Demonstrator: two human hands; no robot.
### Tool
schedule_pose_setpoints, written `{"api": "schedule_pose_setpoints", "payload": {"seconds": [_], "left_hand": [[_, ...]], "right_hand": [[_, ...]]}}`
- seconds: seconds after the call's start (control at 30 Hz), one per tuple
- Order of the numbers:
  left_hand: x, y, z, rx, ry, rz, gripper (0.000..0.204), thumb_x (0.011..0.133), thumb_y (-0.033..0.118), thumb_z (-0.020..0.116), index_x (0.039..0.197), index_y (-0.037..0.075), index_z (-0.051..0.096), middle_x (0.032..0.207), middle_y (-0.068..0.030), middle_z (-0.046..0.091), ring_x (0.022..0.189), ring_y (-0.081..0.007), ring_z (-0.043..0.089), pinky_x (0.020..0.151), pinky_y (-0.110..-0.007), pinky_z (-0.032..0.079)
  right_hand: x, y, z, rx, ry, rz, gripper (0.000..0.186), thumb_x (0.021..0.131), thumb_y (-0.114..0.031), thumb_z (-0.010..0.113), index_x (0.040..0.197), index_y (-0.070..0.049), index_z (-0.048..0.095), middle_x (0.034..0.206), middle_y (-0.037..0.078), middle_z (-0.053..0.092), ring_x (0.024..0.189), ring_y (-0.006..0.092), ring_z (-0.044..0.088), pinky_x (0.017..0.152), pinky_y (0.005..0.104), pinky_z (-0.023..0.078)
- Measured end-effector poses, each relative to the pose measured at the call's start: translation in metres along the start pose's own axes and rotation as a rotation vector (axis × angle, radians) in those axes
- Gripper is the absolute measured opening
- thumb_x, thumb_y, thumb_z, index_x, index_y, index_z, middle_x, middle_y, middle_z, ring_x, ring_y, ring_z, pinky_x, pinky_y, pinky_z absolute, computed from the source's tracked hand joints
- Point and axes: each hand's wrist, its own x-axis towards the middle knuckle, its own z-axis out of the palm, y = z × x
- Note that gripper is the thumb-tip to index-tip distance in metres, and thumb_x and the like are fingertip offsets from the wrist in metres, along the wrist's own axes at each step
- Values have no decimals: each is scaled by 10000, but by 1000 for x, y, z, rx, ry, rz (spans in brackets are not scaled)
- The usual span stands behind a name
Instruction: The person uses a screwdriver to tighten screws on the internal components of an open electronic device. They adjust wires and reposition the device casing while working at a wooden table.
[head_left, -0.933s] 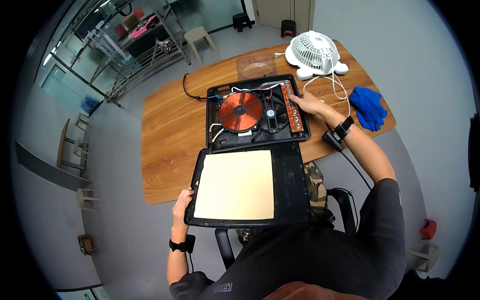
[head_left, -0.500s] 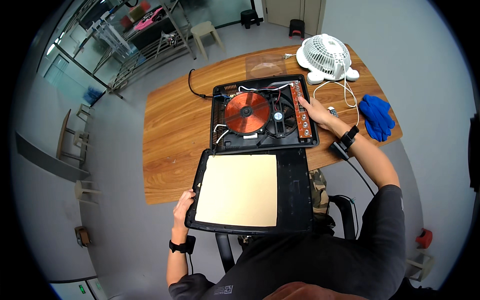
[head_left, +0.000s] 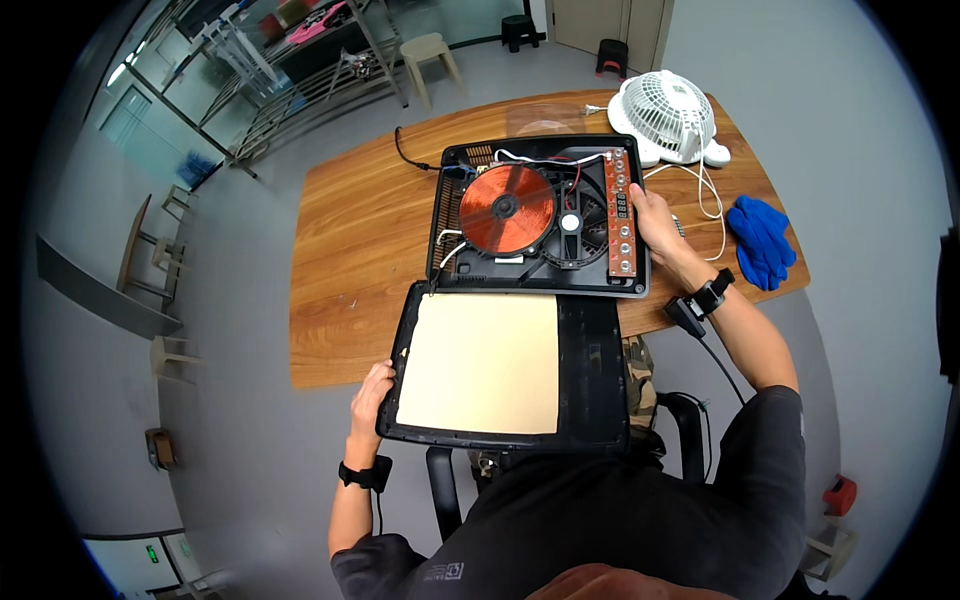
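Observation:
My left hand (head_left: 371, 398) grips the left edge of a black cover panel (head_left: 590, 375), which lies inner side up with a beige sheet (head_left: 477, 360); it overhangs the table's near edge. Beyond it is the opened black housing (head_left: 475, 285) of what looks like an induction cooker. Inside are a copper coil (head_left: 485, 195), a black fan (head_left: 585, 245) and a long button board (head_left: 620, 255) with a small display. My right hand (head_left: 655, 222) holds the housing's right edge, thumb beside the board. Whether the housing rests fully on the table I cannot tell.
A white fan (head_left: 665, 110) with loose cable stands at the back right of the wooden table (head_left: 350, 250). Blue gloves (head_left: 760, 240) lie to the right, and a clear sheet (head_left: 545, 118) behind the housing. Beyond are stools (head_left: 430, 50) and metal racks (head_left: 250, 120).
The housing appears slightly larger and higher in view, as if lifted or pushed away a little. My right thumb has moved outward along its right side. The view has shifted slightly.

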Motion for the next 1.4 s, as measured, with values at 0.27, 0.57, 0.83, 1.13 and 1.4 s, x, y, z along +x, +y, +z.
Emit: {"api": "schedule_pose_setpoints", "payload": {"seconds": [0.27,0.57,0.83,1.13,1.4], "left_hand": [[11,-2,13,53,-28,33,190,850,-55,654,1031,-29,600,1183,-181,670,1211,-396,660,987,-418,552],[71,10,21,443,-283,171,238,884,26,612,1120,50,587,1322,-100,619,1296,-290,614,812,-371,601],[99,-30,30,629,-409,473,207,923,151,564,1119,92,592,1320,-76,639,1315,-221,574,932,-340,480],[128,-47,36,489,-520,356,237,885,139,571,1077,27,655,1245,-133,652,1243,-241,606,931,-343,522],[142,-56,39,381,-490,382,390,885,109,594,1255,-10,625,1422,-193,569,1203,-297,644,887,-369,612]], "right_hand": [[-18,-34,-1,24,18,-88,465,1125,-411,448,1120,6,653,918,21,702,728,77,642,668,262,538],[-37,-61,-7,42,-42,-71,436,1122,-386,463,1136,6,653,963,30,716,761,73,653,691,256,536],[-41,-58,-15,45,-48,-36,447,1121,-397,459,1136,14,633,968,56,708,780,99,665,709,278,557],[-57,-75,-11,20,-64,-68,418,1124,-389,451,1171,-10,620,945,18,705,752,67,668,668,238,556],[-69,-80,-11,50,-63,-124,404,1121,-377,466,1196,-13,626,990,18,707,801,67,677,715,238,563]]}}
